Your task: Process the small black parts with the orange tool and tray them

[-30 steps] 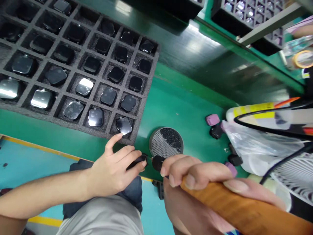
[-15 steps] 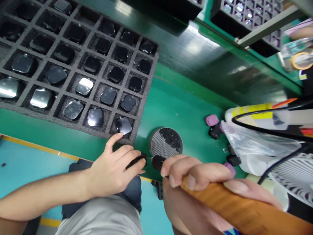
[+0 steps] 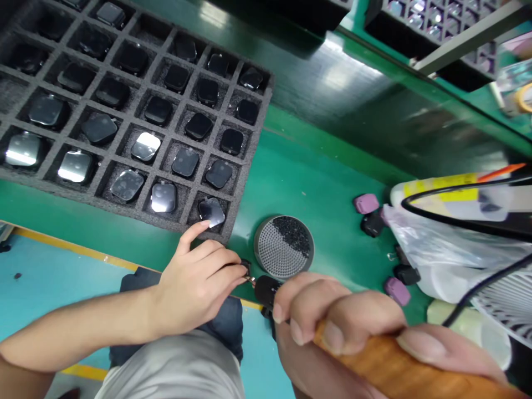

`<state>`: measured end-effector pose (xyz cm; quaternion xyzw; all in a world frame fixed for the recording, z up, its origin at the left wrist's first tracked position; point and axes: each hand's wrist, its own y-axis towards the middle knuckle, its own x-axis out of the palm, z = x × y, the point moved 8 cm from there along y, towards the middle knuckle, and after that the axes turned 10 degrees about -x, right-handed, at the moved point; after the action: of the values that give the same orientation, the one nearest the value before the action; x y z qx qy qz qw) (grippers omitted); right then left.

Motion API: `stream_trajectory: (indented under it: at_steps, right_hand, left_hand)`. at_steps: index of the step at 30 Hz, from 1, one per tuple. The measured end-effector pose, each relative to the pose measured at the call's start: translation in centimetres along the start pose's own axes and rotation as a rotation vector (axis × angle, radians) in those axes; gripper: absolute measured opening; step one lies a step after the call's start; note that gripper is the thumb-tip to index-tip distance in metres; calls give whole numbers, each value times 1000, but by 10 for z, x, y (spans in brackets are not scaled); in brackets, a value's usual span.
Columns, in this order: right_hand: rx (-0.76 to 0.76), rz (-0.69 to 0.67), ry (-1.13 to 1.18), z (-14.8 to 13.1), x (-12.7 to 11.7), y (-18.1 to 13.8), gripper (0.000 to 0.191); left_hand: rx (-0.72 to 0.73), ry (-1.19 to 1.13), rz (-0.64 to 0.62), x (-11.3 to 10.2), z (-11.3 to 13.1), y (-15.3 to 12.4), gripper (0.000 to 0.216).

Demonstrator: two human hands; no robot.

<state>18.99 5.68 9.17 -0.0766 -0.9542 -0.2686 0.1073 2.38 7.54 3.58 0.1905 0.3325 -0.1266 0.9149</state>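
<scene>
My left hand (image 3: 195,282) pinches a small black part (image 3: 244,269) between its fingers, mostly hidden by them. Its index finger reaches to a glossy dark watch-shaped screen (image 3: 211,212), in the corner cell of a grey foam tray (image 3: 249,138). My right hand (image 3: 332,316) is shut around a screwdriver with an orange-brown handle (image 3: 386,366). The tool's black nose (image 3: 266,291) and thin metal tip point at the small black part, very close to it. Several similar dark screens lie in the other tray cells.
A round perforated metal dish (image 3: 284,246) holding black granules stands beside my hands. Pink and black small pieces (image 3: 366,203) and a plastic bag (image 3: 440,249) lie to the right. A dark plastic crate (image 3: 436,14) stands at the top right.
The screwdriver's tip has moved down and closer to the small black part. The part now sits deeper in my left fingers, and the whole view has shifted slightly.
</scene>
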Motion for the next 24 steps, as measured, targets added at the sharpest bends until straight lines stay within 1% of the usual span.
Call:
stream_trajectory:
  at_steps: [6,12,24]
  right_hand:
    - [4,13,47,0,1,6,22]
    - [10,2,14,0,-1,0,27]
    - [-5,11,7,1,4,6,25]
  left_hand:
    - [-1,-23,5,-2,0,0,7]
    - [1,-27,7,-2,0,0,7]
    - [-6,-19,11,-2,0,0,7]
